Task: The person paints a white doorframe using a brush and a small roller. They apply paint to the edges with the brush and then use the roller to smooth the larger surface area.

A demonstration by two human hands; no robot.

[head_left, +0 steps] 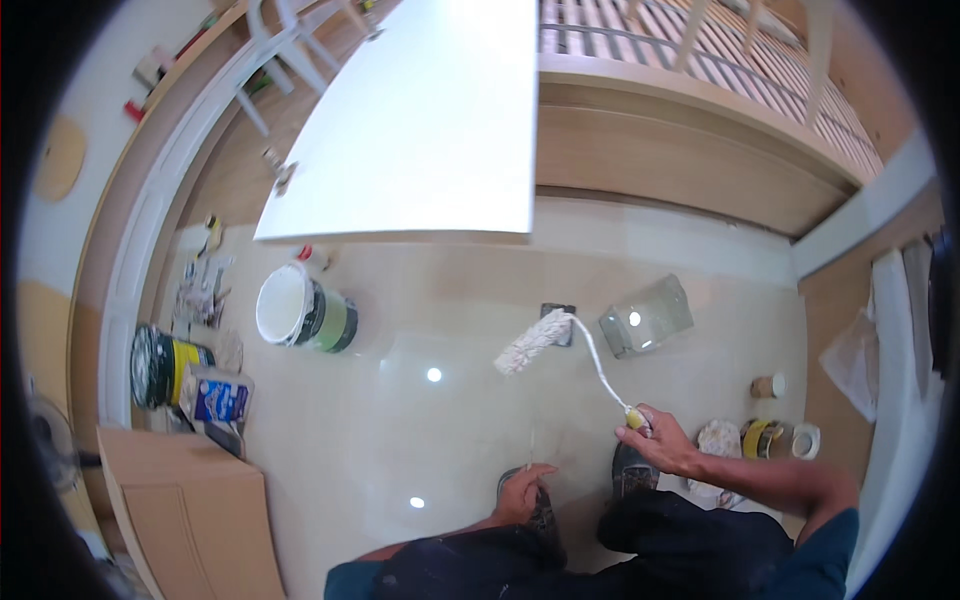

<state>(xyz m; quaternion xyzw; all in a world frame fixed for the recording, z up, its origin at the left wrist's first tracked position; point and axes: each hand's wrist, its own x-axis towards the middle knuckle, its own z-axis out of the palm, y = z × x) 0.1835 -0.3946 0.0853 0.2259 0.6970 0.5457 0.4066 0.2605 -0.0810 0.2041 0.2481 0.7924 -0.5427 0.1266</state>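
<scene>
My right hand (660,440) is closed around the yellow grip of a paint roller (533,342). The roller's white, fluffy sleeve points left at the end of a bent white frame, held above the floor. Behind the sleeve, a small dark object (559,335) is partly hidden. My left hand (522,492) hangs low over my left shoe (543,518), its fingers stretched out to the right; a faint pale line shows just above it, too thin to make out. A large white panel (430,130) with metal hinges stands ahead of me.
A paint bucket (318,322) with a white rim stands left of centre. A clear plastic container (655,322) lies right of the roller. At left are a cardboard box (195,500) and a dark, yellow-labelled tub (165,365). A slatted wooden bed frame (690,140) stands at the back right.
</scene>
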